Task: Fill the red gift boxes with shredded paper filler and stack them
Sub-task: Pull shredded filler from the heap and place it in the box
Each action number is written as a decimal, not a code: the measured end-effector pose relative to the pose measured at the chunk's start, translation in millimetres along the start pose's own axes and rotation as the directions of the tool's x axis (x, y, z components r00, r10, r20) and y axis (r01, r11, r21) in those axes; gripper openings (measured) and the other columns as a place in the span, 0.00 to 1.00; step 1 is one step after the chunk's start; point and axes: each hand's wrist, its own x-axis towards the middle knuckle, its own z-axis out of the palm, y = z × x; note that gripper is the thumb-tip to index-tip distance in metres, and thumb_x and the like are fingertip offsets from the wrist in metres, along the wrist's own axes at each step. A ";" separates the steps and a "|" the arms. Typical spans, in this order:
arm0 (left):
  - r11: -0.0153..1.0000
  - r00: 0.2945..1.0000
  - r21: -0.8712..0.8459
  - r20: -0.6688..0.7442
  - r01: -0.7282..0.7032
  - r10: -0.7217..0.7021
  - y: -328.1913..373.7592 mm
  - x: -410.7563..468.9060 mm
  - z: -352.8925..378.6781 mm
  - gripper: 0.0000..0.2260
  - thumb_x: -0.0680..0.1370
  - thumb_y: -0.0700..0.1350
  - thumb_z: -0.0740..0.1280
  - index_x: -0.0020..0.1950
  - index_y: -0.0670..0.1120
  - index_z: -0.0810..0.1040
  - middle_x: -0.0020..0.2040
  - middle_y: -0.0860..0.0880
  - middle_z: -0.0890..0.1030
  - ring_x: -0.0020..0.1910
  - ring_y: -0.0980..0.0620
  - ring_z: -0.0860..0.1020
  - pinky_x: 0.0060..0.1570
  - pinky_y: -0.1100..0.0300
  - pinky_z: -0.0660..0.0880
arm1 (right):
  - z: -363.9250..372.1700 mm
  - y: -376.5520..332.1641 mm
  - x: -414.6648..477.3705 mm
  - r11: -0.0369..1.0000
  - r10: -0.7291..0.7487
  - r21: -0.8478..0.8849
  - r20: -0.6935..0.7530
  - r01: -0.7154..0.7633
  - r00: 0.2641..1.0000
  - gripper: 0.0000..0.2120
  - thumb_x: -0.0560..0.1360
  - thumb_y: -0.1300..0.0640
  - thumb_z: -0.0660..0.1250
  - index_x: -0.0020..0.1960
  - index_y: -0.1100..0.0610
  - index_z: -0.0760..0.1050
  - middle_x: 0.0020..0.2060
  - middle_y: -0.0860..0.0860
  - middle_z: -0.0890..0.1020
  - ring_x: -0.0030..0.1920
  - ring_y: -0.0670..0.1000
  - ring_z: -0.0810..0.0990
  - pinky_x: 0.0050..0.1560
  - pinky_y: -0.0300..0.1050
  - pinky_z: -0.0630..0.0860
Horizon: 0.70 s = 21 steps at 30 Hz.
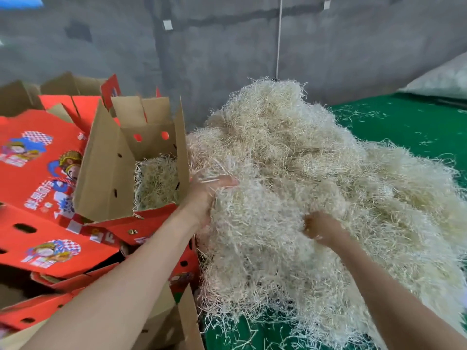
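A big heap of pale shredded paper filler (pixel 298 173) lies on a green surface at centre right. My left hand (pixel 204 195) is pushed into the heap's left side, fingers closed around a clump. My right hand (pixel 323 228) digs into the heap lower down, fingers curled in the shreds and partly hidden. Just left of the heap stands an open red gift box (pixel 151 218) with its brown flaps up and some filler (pixel 156 183) inside it.
Several more red printed boxes (pixel 38 173) are piled at the left, some with flaps open. The green floor covering (pixel 409 122) carries loose shreds. A grey concrete wall (pixel 227 46) rises behind, with a thin cord hanging down it. A white sack (pixel 444 79) lies at far right.
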 end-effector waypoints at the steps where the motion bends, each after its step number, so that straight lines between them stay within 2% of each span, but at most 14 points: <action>1: 1.000 1.000 -0.016 -0.028 0.002 -0.002 -0.4 0.2 5.5 0.55 0.44 0.45 0.78 0.71 0.39 0.66 0.68 0.38 0.69 0.64 0.37 0.70 0.61 0.44 0.70 | -10.9 -4.2 -0.8 0.993 -0.030 0.114 -0.061 0.037 0.998 0.08 0.76 0.58 0.64 0.53 0.59 0.76 0.50 0.53 0.81 0.45 0.50 0.79 0.48 0.41 0.77; 3: 1.000 0.996 -0.016 -0.089 -0.007 0.006 -3.1 0.4 13.7 0.48 0.50 0.45 0.77 0.70 0.42 0.67 0.66 0.45 0.69 0.59 0.43 0.71 0.52 0.52 0.72 | -41.5 -18.9 -8.5 0.885 -0.138 0.409 -0.222 0.220 0.965 0.12 0.74 0.57 0.66 0.57 0.53 0.74 0.54 0.48 0.79 0.51 0.48 0.78 0.49 0.40 0.75; 4: 1.000 0.993 -0.010 -0.117 -0.013 0.012 -2.3 -0.2 17.6 0.44 0.54 0.44 0.76 0.69 0.44 0.68 0.64 0.48 0.68 0.57 0.46 0.69 0.51 0.54 0.70 | -59.7 -25.8 -16.9 0.749 -0.233 0.575 -0.235 0.328 0.944 0.18 0.72 0.52 0.67 0.61 0.48 0.72 0.58 0.44 0.76 0.57 0.45 0.76 0.51 0.39 0.73; 6: 0.998 0.996 -0.056 -0.092 0.003 -0.008 -0.1 1.4 21.4 0.42 0.50 0.46 0.76 0.65 0.45 0.73 0.63 0.47 0.72 0.59 0.44 0.71 0.55 0.50 0.71 | -83.1 -38.5 -35.9 0.489 -0.453 0.795 -0.120 0.359 0.883 0.33 0.66 0.40 0.69 0.68 0.38 0.62 0.66 0.38 0.68 0.66 0.41 0.68 0.59 0.38 0.67; 7: 0.996 0.999 -0.092 -0.051 0.013 -0.017 1.6 0.6 22.8 0.40 0.46 0.47 0.75 0.59 0.44 0.77 0.60 0.45 0.75 0.57 0.43 0.74 0.53 0.49 0.74 | -83.3 -43.5 -42.0 0.511 -0.541 0.789 -0.014 0.341 0.841 0.39 0.63 0.36 0.70 0.70 0.39 0.59 0.68 0.38 0.66 0.67 0.42 0.67 0.60 0.36 0.65; 8: 0.993 0.999 -0.113 -0.013 0.028 -0.030 4.7 -1.8 24.1 0.34 0.45 0.46 0.75 0.51 0.45 0.79 0.54 0.45 0.78 0.52 0.44 0.77 0.46 0.52 0.75 | -77.3 -50.6 -45.9 0.617 -0.578 0.708 0.112 0.343 0.808 0.40 0.63 0.36 0.72 0.70 0.46 0.63 0.65 0.41 0.70 0.64 0.46 0.71 0.59 0.33 0.68; 9: 0.991 0.999 -0.129 0.035 0.033 -0.029 8.3 -4.4 26.0 0.25 0.47 0.44 0.74 0.44 0.46 0.78 0.46 0.46 0.80 0.45 0.45 0.78 0.40 0.56 0.75 | -65.9 -58.1 -48.0 0.731 -0.562 0.579 0.212 0.361 0.799 0.35 0.64 0.38 0.72 0.64 0.55 0.69 0.56 0.44 0.75 0.56 0.49 0.77 0.56 0.32 0.71; 10: 0.989 0.998 -0.149 0.059 0.018 -0.009 12.0 -4.3 26.6 0.17 0.51 0.44 0.73 0.39 0.47 0.77 0.39 0.47 0.81 0.39 0.46 0.78 0.38 0.57 0.73 | -50.8 -61.4 -45.9 0.819 -0.497 0.444 0.234 0.363 0.835 0.22 0.68 0.43 0.72 0.54 0.55 0.72 0.50 0.41 0.75 0.48 0.47 0.78 0.52 0.32 0.74; 11: 0.986 0.998 -0.163 0.049 -0.024 0.033 15.9 -1.4 26.1 0.11 0.55 0.44 0.71 0.35 0.48 0.76 0.34 0.48 0.80 0.37 0.46 0.77 0.39 0.56 0.74 | -39.5 -62.2 -42.5 0.847 -0.454 0.384 0.163 0.367 0.876 0.09 0.72 0.51 0.71 0.45 0.51 0.72 0.45 0.39 0.74 0.42 0.43 0.77 0.48 0.33 0.76; 13: 0.969 0.993 -0.214 -0.025 -0.122 0.119 23.2 7.3 22.4 0.07 0.59 0.44 0.70 0.34 0.47 0.76 0.36 0.47 0.79 0.42 0.44 0.77 0.49 0.47 0.76 | -26.0 -52.1 -33.0 0.893 -0.321 0.342 0.030 0.292 0.947 0.05 0.75 0.58 0.67 0.41 0.54 0.73 0.52 0.52 0.79 0.41 0.44 0.76 0.55 0.45 0.77; 16: 0.949 0.978 -0.264 -0.164 -0.171 0.130 28.8 14.8 20.7 0.03 0.68 0.42 0.69 0.39 0.45 0.77 0.40 0.45 0.76 0.42 0.44 0.73 0.50 0.47 0.70 | -26.1 -31.2 -28.9 0.956 -0.219 0.218 0.076 0.198 0.973 0.13 0.75 0.54 0.66 0.33 0.58 0.74 0.69 0.57 0.68 0.45 0.39 0.73 0.68 0.51 0.64; 17: 0.951 0.975 -0.258 -0.187 -0.170 0.124 27.3 16.5 22.4 0.02 0.70 0.42 0.68 0.39 0.45 0.77 0.38 0.45 0.76 0.40 0.45 0.73 0.48 0.47 0.70 | -27.7 -30.4 -30.8 0.951 -0.240 0.216 0.069 0.220 0.968 0.16 0.74 0.53 0.68 0.30 0.54 0.71 0.71 0.54 0.65 0.42 0.36 0.72 0.65 0.48 0.67; 19: 0.958 0.979 -0.249 -0.180 -0.141 0.097 23.6 19.4 26.4 0.02 0.71 0.42 0.68 0.41 0.44 0.77 0.37 0.46 0.75 0.39 0.47 0.73 0.49 0.48 0.72 | -35.7 -39.4 -37.1 0.911 -0.292 0.300 -0.020 0.284 0.956 0.11 0.72 0.52 0.70 0.36 0.48 0.69 0.66 0.50 0.70 0.41 0.38 0.75 0.53 0.40 0.72; 21: 0.963 0.988 -0.245 -0.135 -0.113 0.082 19.3 19.1 31.8 0.05 0.72 0.41 0.68 0.46 0.43 0.76 0.41 0.45 0.75 0.39 0.48 0.73 0.45 0.50 0.74 | -44.5 -48.3 -41.1 0.818 -0.299 0.466 -0.157 0.337 0.941 0.06 0.72 0.56 0.70 0.44 0.51 0.72 0.52 0.45 0.78 0.40 0.39 0.77 0.44 0.39 0.74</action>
